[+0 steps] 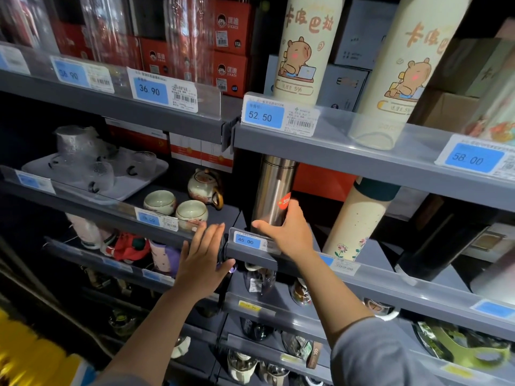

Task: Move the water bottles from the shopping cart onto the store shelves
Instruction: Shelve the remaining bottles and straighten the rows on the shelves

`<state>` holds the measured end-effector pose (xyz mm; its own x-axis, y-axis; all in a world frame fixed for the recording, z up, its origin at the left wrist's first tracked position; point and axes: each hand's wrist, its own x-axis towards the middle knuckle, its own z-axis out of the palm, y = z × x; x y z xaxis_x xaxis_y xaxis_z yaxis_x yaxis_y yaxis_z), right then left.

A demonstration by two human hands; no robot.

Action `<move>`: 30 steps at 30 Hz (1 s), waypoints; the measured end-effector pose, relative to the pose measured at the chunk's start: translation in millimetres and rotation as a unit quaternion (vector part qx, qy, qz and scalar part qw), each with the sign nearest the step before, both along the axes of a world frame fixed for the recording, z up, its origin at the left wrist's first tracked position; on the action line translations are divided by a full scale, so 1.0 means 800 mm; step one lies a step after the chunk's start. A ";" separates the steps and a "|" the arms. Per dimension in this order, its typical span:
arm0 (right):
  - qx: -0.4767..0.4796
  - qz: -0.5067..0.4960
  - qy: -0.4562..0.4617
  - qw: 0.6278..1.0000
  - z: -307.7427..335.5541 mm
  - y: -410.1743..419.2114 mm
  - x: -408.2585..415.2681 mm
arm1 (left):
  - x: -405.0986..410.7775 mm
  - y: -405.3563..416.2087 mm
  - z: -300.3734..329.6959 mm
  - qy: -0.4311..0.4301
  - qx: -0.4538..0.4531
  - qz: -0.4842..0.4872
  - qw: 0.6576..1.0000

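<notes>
Grey store shelves (348,162) surround the steel bottle (274,190), gripped low by the right hand (289,232). Left hand (203,260) hangs relaxed beside that grip. Bottle looks rigid, slick, probably light; holding low suits it.

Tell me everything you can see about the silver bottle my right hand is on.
The steel bottle is a slim, shiny metal cylinder with a seam near the top marking a cap. It stands upright on the middle shelf, behind the 45.00 price tag, its top hidden under the shelf above. A round red sticker sits on its side. The right hand grips its lower part, thumb in front; the base is hidden behind the shelf rail.
</notes>
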<state>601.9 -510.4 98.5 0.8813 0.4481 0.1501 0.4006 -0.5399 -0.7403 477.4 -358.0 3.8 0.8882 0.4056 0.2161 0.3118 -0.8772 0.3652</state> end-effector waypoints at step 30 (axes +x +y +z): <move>-0.046 -0.082 -0.046 0.995 -0.006 0.012 -0.003 | -0.001 0.005 -0.009 -0.057 0.043 -0.009 0.997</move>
<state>599.3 -501.2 93.7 0.9281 0.3153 0.1982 0.3653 -0.6673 -0.6491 476.7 -354.4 -3.2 0.8631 0.3644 0.3497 0.2557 -0.9124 0.3197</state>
